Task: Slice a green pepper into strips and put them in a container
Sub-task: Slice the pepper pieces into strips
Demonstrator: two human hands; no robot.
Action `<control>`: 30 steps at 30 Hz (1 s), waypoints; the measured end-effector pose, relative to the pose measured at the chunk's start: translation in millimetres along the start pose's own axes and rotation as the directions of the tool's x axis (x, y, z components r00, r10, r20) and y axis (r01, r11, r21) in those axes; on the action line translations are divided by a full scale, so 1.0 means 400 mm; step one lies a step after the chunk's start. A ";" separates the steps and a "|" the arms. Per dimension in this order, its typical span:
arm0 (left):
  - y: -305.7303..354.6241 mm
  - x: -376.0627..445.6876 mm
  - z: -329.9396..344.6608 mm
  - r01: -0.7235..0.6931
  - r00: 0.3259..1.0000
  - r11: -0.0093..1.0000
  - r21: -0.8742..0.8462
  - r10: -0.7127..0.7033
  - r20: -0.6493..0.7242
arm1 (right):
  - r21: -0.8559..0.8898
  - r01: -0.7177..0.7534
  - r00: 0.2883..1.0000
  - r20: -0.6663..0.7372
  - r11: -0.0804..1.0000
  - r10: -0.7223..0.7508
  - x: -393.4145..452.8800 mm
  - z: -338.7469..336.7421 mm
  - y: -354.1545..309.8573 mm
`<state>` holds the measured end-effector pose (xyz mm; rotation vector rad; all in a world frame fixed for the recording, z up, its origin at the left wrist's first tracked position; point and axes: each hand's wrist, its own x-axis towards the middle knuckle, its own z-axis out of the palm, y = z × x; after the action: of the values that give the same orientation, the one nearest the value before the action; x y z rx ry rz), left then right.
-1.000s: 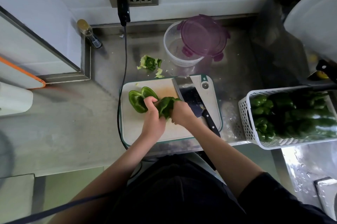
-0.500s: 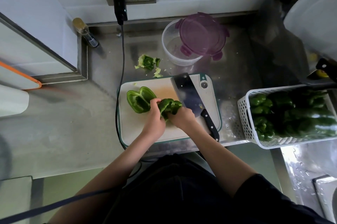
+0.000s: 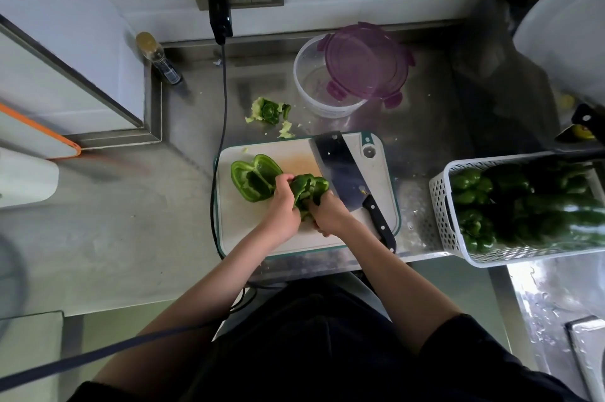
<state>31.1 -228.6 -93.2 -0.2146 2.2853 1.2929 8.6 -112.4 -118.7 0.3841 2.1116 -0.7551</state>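
green everywhere on this one. both hands are working a pepper half (image 3: pixel 309 189) over the middle of the cutting board (image 3: pixel 248 231), the left hand (image 3: pixel 284 209) curling its fingers round the left side and the right hand (image 3: pixel 329 216) gripping it from the right and underneath. looks like they're pulling the ribs or seeds out, or flattening it, though the hands are covering most of it so i'm not totally sure which. the other pepper half (image 3: pixel 253 177) is lying cut side up at about 9 o'clock from the hands, touching the left hand's knuckles.

the cleaver (image 3: pixel 343 169) is sitting untouched on the board at roughly 2 o'clock, handle pointing back toward the person. the clear container (image 3: pixel 306 87) is waiting at 12 o'clock off the board, purple lid (image 3: pixel 366 62) resting half across its mouth, and nothing green is showing inside it. the torn-out core (image 3: pixel 266 110) is lying on the steel counter (image 3: pixel 124 221) at 11 o'clock. a white basket (image 3: pixel 440 205) of more peppers is sitting at 3 o'clock.

so we're still in prep, no strips yet. next i'm guessing the half needs laying flat, one hand going for the cleaver, and that lid moving off.
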 end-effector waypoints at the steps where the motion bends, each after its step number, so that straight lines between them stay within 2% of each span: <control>1: 0.002 0.000 0.000 0.009 1.000 1.000 0.000 -0.009 0.003 | 0.018 0.000 1.000 0.013 1.000 -0.001 0.003 0.000 0.000; 4: 0.006 0.003 -0.001 0.024 1.000 1.000 0.016 -0.024 0.012 | 0.106 0.020 0.999 0.024 0.994 -0.023 0.016 -0.003 0.006; 8: 0.006 0.004 -0.002 0.016 0.999 0.999 0.047 -0.017 0.030 | 0.139 0.072 0.997 0.014 0.988 -0.075 0.018 0.000 0.017; 12: 0.005 0.006 -0.011 0.055 0.998 0.998 -0.009 -0.054 0.031 | 0.159 0.093 0.992 0.068 0.983 -0.105 -0.028 -0.043 0.029; 13: 0.003 0.007 -0.016 0.065 0.997 0.998 -0.019 -0.064 0.044 | 0.121 0.117 0.993 0.021 0.986 -0.120 -0.044 -0.057 0.040; 14: 0.003 0.008 -0.022 0.073 0.995 0.997 -0.021 -0.072 0.062 | 0.052 0.164 0.982 -0.099 0.985 -0.158 -0.062 -0.070 0.053; 15: 0.003 0.010 -0.027 0.077 0.994 0.997 -0.019 -0.075 0.075 | -0.047 0.237 0.936 -0.259 0.970 -0.241 -0.078 -0.081 0.065; 16: 0.005 0.012 -0.031 0.077 0.994 0.997 -0.014 -0.075 0.077 | -0.160 0.327 0.858 -0.364 0.931 -0.363 -0.087 -0.088 0.070; 17: 0.005 0.013 -0.034 0.077 0.995 0.997 -0.012 -0.076 0.071 | -0.266 0.410 0.799 -0.357 0.872 -0.484 -0.093 -0.093 0.065; 18: 0.005 0.014 -0.037 0.080 0.995 0.997 -0.015 -0.079 0.066 | -0.358 0.476 0.769 -0.274 0.803 -0.578 -0.090 -0.095 0.054; 20: 0.003 0.016 -0.047 0.104 0.992 0.993 -0.050 -0.099 0.082 | -0.522 0.526 0.752 -0.081 0.671 -0.654 -0.069 -0.093 0.022; 24: -0.004 0.016 -0.074 0.222 0.970 0.946 -0.234 -0.189 0.155 | -0.699 0.502 0.715 0.004 0.509 -0.699 -0.049 -0.090 -0.025; 27: -0.006 0.010 -0.080 0.283 0.956 0.896 -0.341 -0.234 0.180 | -0.805 0.435 0.735 0.059 0.403 -0.676 -0.045 -0.091 -0.048; 30: -0.002 0.006 -0.083 0.286 0.956 0.870 -0.401 -0.229 0.185 | -0.860 0.375 0.765 0.076 0.346 -0.640 -0.057 -0.087 -0.084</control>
<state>18.0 -256.6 -81.0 -0.5488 1.7670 1.5913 -16.1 -116.3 -71.7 -0.8360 2.6016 0.1362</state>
